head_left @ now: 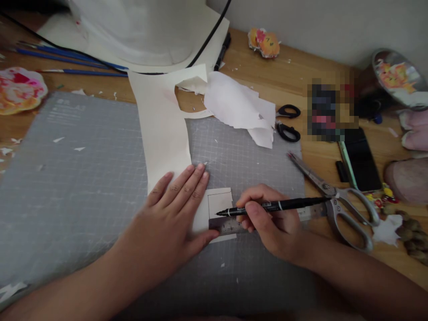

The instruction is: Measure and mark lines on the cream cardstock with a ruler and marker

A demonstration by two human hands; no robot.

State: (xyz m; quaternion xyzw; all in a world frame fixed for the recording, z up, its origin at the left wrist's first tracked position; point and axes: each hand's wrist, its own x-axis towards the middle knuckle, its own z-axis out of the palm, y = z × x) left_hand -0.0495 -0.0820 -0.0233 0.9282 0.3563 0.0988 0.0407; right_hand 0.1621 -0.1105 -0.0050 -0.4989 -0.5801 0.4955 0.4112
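both forearms are reaching up from the bottom edge of the frame onto a grey cutting mat [73, 187] lying on the wooden desk [301, 71]. left hand [170, 214] is pressing flat, fingers [195, 178] together and stretched toward the upper right, on a cream sheet of paper [163, 125] that is running from the upper middle of the frame down to lower centre. right hand [267, 218] is sitting just right of it, its fingers clamped on a black pen [277, 205].

the pen's long axis is lying almost level across the frame, cap end pointing right, tip pointing left at a small drawn square [220, 203] on the paper's lower corner. a metal ruler [227, 224] is lying just below the tip, parallel to the pen, partly under the right hand and touching the left thumb. so the square is sitting between the two hands, nearer the pen tip than the left fingertips.

large scissors [337, 200] are lying to the right, half off the mat, with smaller black-handled scissors [287, 122] and crumpled white paper [237, 107] above. paintbrushes [67, 60] are resting at upper left.
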